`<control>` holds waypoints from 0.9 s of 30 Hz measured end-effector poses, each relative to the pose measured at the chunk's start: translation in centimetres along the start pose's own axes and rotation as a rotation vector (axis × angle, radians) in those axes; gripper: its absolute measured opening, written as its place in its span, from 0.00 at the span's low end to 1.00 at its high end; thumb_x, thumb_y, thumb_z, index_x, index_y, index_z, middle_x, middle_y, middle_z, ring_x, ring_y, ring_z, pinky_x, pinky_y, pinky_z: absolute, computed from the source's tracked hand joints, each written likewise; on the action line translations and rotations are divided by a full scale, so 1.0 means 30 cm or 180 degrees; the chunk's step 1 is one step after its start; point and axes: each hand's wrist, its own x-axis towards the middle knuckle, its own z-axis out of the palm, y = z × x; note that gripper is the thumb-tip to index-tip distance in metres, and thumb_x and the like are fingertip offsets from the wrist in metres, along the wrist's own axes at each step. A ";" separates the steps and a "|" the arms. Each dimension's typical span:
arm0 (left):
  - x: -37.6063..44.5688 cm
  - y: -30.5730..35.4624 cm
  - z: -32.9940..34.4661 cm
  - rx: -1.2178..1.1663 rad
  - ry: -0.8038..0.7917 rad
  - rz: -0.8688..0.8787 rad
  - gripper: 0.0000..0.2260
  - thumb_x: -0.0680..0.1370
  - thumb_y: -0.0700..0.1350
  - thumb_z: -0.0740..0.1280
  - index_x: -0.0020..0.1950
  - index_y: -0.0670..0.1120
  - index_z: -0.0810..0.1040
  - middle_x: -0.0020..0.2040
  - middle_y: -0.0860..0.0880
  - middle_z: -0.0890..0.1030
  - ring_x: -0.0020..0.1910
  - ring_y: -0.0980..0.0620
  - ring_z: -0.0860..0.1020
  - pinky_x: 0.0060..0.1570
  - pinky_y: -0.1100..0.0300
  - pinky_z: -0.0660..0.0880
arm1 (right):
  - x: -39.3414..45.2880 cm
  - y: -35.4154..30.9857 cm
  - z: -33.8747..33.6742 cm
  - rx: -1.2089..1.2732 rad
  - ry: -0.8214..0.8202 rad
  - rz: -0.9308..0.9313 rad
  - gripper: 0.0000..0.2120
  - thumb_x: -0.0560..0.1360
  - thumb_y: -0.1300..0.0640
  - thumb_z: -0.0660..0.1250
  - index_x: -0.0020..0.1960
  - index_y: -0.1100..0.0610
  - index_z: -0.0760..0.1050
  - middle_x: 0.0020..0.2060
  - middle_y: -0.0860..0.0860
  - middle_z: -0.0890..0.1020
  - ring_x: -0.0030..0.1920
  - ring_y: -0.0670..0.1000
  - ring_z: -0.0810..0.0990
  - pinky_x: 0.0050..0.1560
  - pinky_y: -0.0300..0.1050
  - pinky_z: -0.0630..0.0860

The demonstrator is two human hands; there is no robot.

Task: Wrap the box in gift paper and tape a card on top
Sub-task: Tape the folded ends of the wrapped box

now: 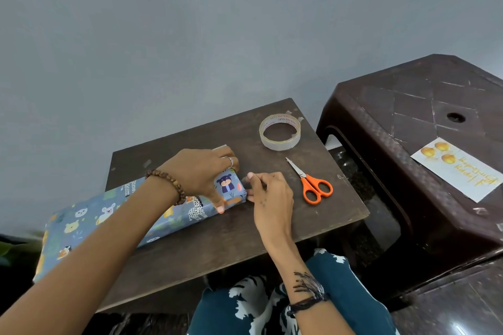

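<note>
Lying on the desk (272,223), wrapped box (109,220) runs long axis near-left to far-right, overhanging left edge. Left hand (201,175) grips its far end; right hand (268,194) pinches the end flap. Tape roll (280,131), scissors (310,183) beyond; card (457,171) on stool (381,122).

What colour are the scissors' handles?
Orange, on the scissors lying on the table, seen in the head view.
</note>
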 end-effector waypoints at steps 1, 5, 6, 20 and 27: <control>0.003 0.000 0.001 -0.0020 -0.0010 -0.0012 0.33 0.66 0.65 0.70 0.65 0.53 0.66 0.63 0.57 0.66 0.56 0.56 0.72 0.42 0.62 0.70 | 0.000 -0.006 -0.008 -0.0045 -0.0032 0.0012 0.12 0.79 0.53 0.61 0.46 0.57 0.81 0.41 0.44 0.71 0.42 0.47 0.80 0.46 0.44 0.79; 0.007 0.004 0.001 -0.0058 -0.0006 -0.0023 0.32 0.65 0.63 0.72 0.64 0.53 0.66 0.62 0.56 0.67 0.54 0.55 0.73 0.39 0.64 0.66 | -0.002 -0.016 -0.029 -0.0291 -0.0189 0.0013 0.13 0.78 0.52 0.62 0.44 0.58 0.81 0.43 0.46 0.73 0.38 0.40 0.73 0.40 0.31 0.66; 0.008 0.005 0.001 -0.0059 -0.0013 -0.0024 0.32 0.65 0.63 0.72 0.64 0.53 0.66 0.62 0.56 0.67 0.54 0.54 0.73 0.39 0.63 0.66 | -0.002 -0.019 -0.031 -0.0298 -0.0210 0.0007 0.13 0.78 0.52 0.62 0.44 0.58 0.81 0.43 0.46 0.74 0.37 0.39 0.72 0.41 0.31 0.65; 0.014 0.007 -0.010 -0.0105 -0.0098 -0.0002 0.31 0.64 0.60 0.74 0.62 0.52 0.68 0.61 0.56 0.67 0.51 0.52 0.74 0.39 0.62 0.66 | -0.067 -0.073 -0.060 -0.1130 -0.0661 -0.0995 0.16 0.78 0.50 0.58 0.49 0.60 0.79 0.52 0.47 0.70 0.35 0.45 0.74 0.32 0.29 0.63; 0.025 0.013 -0.019 0.0021 -0.0212 -0.0020 0.30 0.66 0.59 0.74 0.63 0.51 0.68 0.61 0.52 0.68 0.51 0.50 0.74 0.40 0.61 0.68 | -0.143 -0.053 0.043 -0.2307 -0.0164 -0.1024 0.31 0.62 0.46 0.76 0.58 0.64 0.78 0.51 0.54 0.81 0.30 0.44 0.80 0.24 0.33 0.73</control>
